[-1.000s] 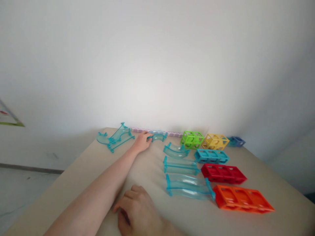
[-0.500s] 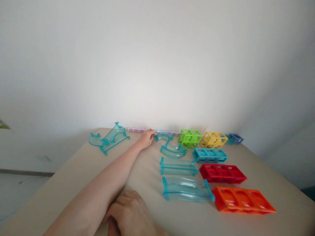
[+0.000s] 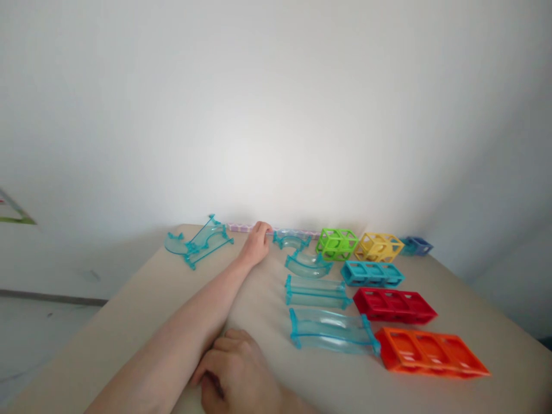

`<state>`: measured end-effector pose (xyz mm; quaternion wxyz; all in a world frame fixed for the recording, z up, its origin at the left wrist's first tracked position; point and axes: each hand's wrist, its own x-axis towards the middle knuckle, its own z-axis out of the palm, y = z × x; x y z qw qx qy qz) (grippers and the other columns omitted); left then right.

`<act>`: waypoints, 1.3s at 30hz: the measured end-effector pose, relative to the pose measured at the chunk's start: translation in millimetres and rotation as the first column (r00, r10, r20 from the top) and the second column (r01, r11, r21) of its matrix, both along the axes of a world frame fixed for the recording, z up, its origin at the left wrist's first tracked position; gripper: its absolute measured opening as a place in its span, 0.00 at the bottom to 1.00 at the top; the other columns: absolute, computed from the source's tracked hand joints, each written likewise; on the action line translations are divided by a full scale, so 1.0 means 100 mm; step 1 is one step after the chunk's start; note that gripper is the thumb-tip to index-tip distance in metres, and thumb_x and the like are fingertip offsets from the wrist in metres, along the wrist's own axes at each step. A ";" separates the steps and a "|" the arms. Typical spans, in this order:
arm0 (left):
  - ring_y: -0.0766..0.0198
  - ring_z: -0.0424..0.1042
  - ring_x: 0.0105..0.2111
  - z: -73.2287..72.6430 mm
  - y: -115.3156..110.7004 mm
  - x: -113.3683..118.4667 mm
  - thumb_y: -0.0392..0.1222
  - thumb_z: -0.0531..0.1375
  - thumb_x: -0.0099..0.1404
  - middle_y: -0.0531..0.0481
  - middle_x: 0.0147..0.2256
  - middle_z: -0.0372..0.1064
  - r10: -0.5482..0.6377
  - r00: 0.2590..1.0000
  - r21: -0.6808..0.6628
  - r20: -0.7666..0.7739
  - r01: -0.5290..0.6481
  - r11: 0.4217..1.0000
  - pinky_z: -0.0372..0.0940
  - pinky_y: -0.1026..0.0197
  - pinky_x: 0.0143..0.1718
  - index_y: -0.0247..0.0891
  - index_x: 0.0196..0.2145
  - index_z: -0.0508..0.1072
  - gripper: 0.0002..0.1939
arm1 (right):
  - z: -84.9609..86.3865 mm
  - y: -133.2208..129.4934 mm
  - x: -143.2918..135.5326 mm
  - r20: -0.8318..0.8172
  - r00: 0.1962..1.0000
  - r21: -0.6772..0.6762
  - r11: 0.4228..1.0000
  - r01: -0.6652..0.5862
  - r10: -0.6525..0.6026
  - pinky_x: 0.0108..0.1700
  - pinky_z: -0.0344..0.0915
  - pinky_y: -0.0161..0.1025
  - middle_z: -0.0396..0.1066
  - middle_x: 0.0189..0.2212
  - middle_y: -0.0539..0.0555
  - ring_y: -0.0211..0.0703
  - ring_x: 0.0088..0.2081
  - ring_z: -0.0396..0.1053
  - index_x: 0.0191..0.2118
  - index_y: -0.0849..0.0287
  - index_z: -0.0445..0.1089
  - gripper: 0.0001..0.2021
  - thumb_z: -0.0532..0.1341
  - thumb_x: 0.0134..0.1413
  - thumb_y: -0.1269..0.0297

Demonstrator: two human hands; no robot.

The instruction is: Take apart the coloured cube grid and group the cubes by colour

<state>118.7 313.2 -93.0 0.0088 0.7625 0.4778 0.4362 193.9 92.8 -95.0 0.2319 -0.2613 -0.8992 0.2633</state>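
Note:
My left hand (image 3: 255, 244) reaches far across the table, close to the wall. Its fingers are loosely bent and apart from the curved translucent blue track piece (image 3: 292, 238) just to the right. Nothing shows in this hand, though its fingertips are partly hidden. Nearer me, my right hand (image 3: 237, 368) rests curled on the table against my left forearm, with nothing visible inside it. A second curved track piece (image 3: 308, 265), a straight one (image 3: 319, 293) and a wavy one (image 3: 334, 332) form a column to the right of my hands.
Right of the tracks lie orange (image 3: 433, 351), red (image 3: 394, 305) and teal (image 3: 373, 273) block frames. Green (image 3: 337, 244), yellow (image 3: 379, 247) and dark blue (image 3: 418, 246) frames stand behind. A joined translucent piece (image 3: 200, 241) lies back left. A purple patterned strip (image 3: 239, 227) runs along the wall (image 3: 276, 115).
My left hand has come away from the end of the far curved track, moving slightly left and up. The view has shifted a little left. My right hand stays curled.

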 end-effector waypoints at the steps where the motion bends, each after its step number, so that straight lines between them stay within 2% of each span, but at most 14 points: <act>1: 0.58 0.67 0.45 0.02 -0.08 -0.02 0.20 0.48 0.54 0.44 0.41 0.67 0.077 0.997 0.015 0.011 -0.077 0.997 0.64 0.54 0.49 0.37 0.41 0.67 0.21 | 0.01 0.00 0.01 0.000 1.000 -0.004 1.000 -0.002 0.002 0.44 0.61 0.34 0.74 0.31 0.52 0.41 0.37 0.68 0.34 0.58 0.75 0.09 0.59 0.47 0.73; 5: 0.51 0.64 0.46 0.06 -0.53 -0.22 0.22 0.51 0.54 0.41 0.41 0.66 0.301 0.953 0.041 -0.021 -0.300 0.953 0.61 0.49 0.50 0.37 0.41 0.68 0.19 | 0.05 0.00 0.06 -0.031 1.000 0.011 1.000 0.001 0.000 0.41 0.62 0.33 0.73 0.29 0.52 0.40 0.35 0.68 0.35 0.59 0.74 0.12 0.57 0.46 0.76; 10: 0.42 0.62 0.49 0.03 -1.08 -0.72 0.27 0.56 0.54 0.34 0.47 0.67 0.435 0.886 0.013 -0.158 -0.439 0.898 0.57 0.43 0.52 0.33 0.47 0.70 0.21 | 0.10 -0.01 0.09 -0.036 0.999 -0.007 1.000 0.012 -0.012 0.39 0.62 0.33 0.73 0.28 0.51 0.39 0.33 0.68 0.33 0.59 0.74 0.13 0.56 0.44 0.79; 12: 0.39 0.64 0.48 0.01 -1.19 -0.90 0.31 0.55 0.57 0.32 0.43 0.69 0.497 0.846 -0.014 -0.193 -0.508 0.861 0.58 0.40 0.48 0.30 0.47 0.70 0.19 | 0.11 -0.02 0.09 -0.053 0.998 -0.039 0.999 0.034 -0.036 0.40 0.62 0.33 0.73 0.29 0.51 0.39 0.34 0.68 0.35 0.59 0.74 0.13 0.56 0.46 0.79; 15: 0.45 0.69 0.41 0.03 -1.22 -1.04 0.33 0.55 0.59 0.37 0.36 0.72 0.497 0.831 -0.048 -0.249 -0.523 0.851 0.61 0.46 0.44 0.34 0.43 0.74 0.15 | 0.13 -0.02 0.09 -0.106 0.990 -0.093 0.992 0.087 -0.097 0.38 0.62 0.33 0.71 0.30 0.52 0.39 0.35 0.68 0.37 0.59 0.73 0.13 0.56 0.49 0.78; 19: 0.62 0.70 0.28 0.16 -1.22 -1.01 0.37 0.59 0.59 0.51 0.26 0.72 0.338 0.894 -0.087 -0.296 -0.377 0.922 0.62 0.62 0.35 0.41 0.28 0.77 0.06 | 0.20 0.00 0.12 -0.148 0.967 -0.146 0.971 0.187 -0.209 0.36 0.62 0.33 0.68 0.35 0.53 0.39 0.35 0.67 0.38 0.59 0.72 0.16 0.54 0.47 0.82; 22: 0.65 0.67 0.24 0.27 -1.25 -1.01 0.45 0.55 0.65 0.53 0.22 0.69 0.348 0.901 -0.057 -0.258 -0.374 0.926 0.61 0.64 0.31 0.40 0.22 0.74 0.16 | 0.24 0.03 0.16 -0.153 0.940 -0.166 0.946 0.279 -0.304 0.39 0.63 0.35 0.65 0.38 0.54 0.41 0.39 0.67 0.41 0.59 0.70 0.18 0.53 0.47 0.83; 25: 0.59 0.69 0.33 0.32 -1.25 -1.10 0.47 0.53 0.67 0.47 0.33 0.72 0.461 0.870 0.018 -0.171 -0.466 0.885 0.62 0.60 0.38 0.40 0.36 0.76 0.14 | 0.24 0.04 0.17 -0.153 0.924 -0.170 0.931 0.324 -0.350 0.44 0.64 0.37 0.63 0.40 0.55 0.44 0.42 0.67 0.43 0.58 0.68 0.18 0.53 0.48 0.82; 26: 0.56 0.69 0.38 0.32 -1.24 -1.13 0.48 0.55 0.65 0.45 0.37 0.72 0.460 0.873 0.027 -0.163 -0.462 0.886 0.62 0.58 0.41 0.41 0.43 0.75 0.14 | 0.24 0.04 0.16 -0.154 0.923 -0.169 0.929 0.328 -0.353 0.46 0.64 0.38 0.63 0.41 0.55 0.44 0.44 0.67 0.43 0.58 0.68 0.19 0.53 0.48 0.82; 28: 0.52 0.69 0.43 0.28 -1.20 -1.19 0.50 0.58 0.62 0.42 0.42 0.72 0.404 0.890 -0.023 -0.211 -0.417 0.908 0.62 0.53 0.45 0.42 0.55 0.68 0.24 | 0.23 0.05 0.15 -0.153 0.924 -0.168 0.930 0.326 -0.351 0.48 0.63 0.39 0.62 0.43 0.56 0.44 0.46 0.66 0.44 0.57 0.68 0.19 0.53 0.47 0.82; 30: 0.50 0.70 0.43 0.23 -1.17 -1.21 0.48 0.56 0.64 0.42 0.42 0.72 0.341 0.892 -0.131 -0.298 -0.392 0.911 0.62 0.50 0.45 0.45 0.59 0.63 0.26 | 0.22 0.05 0.13 -0.140 0.929 -0.166 0.933 0.319 -0.342 0.50 0.62 0.39 0.62 0.44 0.56 0.45 0.47 0.65 0.43 0.57 0.68 0.19 0.54 0.46 0.82; 32: 0.49 0.71 0.43 0.20 -1.14 -1.21 0.42 0.53 0.66 0.43 0.41 0.73 0.315 0.879 -0.211 -0.356 -0.405 0.890 0.61 0.49 0.44 0.49 0.58 0.64 0.23 | 0.20 0.06 0.12 -0.115 0.936 -0.164 0.936 0.312 -0.332 0.49 0.63 0.39 0.63 0.43 0.56 0.45 0.46 0.66 0.42 0.58 0.69 0.18 0.54 0.45 0.82; 35: 0.50 0.71 0.42 0.20 -1.13 -1.19 0.34 0.50 0.65 0.43 0.41 0.74 0.314 0.872 -0.246 -0.375 -0.420 0.873 0.60 0.49 0.43 0.49 0.51 0.71 0.20 | 0.18 0.07 0.12 -0.075 0.940 -0.167 0.933 0.318 -0.333 0.48 0.63 0.39 0.64 0.42 0.56 0.45 0.45 0.66 0.40 0.58 0.70 0.18 0.54 0.45 0.82; 39: 0.51 0.72 0.38 0.27 -1.13 -1.20 0.30 0.50 0.61 0.44 0.37 0.74 0.322 0.869 -0.265 -0.375 -0.433 0.862 0.59 0.49 0.42 0.45 0.41 0.74 0.18 | 0.18 0.08 0.13 -0.067 0.940 -0.162 0.933 0.321 -0.335 0.46 0.64 0.39 0.64 0.42 0.56 0.45 0.44 0.67 0.40 0.58 0.70 0.18 0.54 0.45 0.82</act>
